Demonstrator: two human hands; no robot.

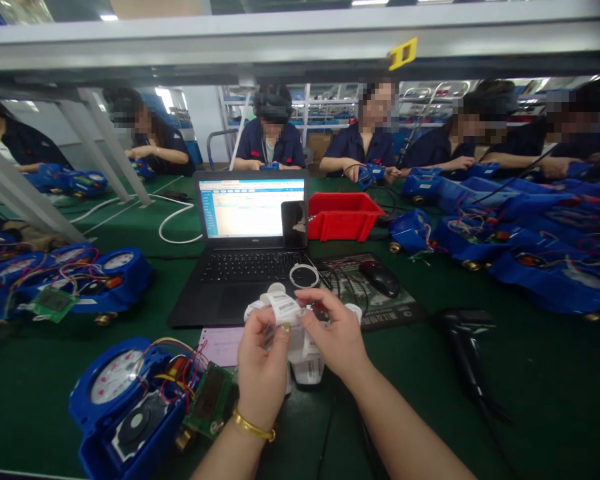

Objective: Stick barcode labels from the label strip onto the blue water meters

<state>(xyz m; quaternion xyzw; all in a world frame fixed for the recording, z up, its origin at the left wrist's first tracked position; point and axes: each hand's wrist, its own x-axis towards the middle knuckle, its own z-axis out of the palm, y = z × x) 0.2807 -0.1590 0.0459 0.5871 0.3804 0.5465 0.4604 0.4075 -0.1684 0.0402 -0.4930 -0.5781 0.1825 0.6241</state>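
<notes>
Both hands meet in front of the laptop (253, 250), around a white barcode label (285, 308). My left hand (265, 367) pinches the label between thumb and fingers; a gold bracelet circles that wrist. My right hand (337, 333) has thumb and forefinger closed at the label's right side. More white labelled pieces (309, 369) lie below and behind the fingers, partly hidden. To the left sits an opened blue water meter (130, 407) with a round dial, coloured wires and a green circuit board (211, 399). A pink paper (223, 345) lies behind my left hand.
A phone (294, 223) leans on the laptop screen beside a red bin (344, 217). A mouse (379, 277) rests on its pad, with a barcode scanner (465, 347) at right. More blue meters (555, 280) crowd both sides. Several co-workers sit opposite, beneath a white beam (300, 43).
</notes>
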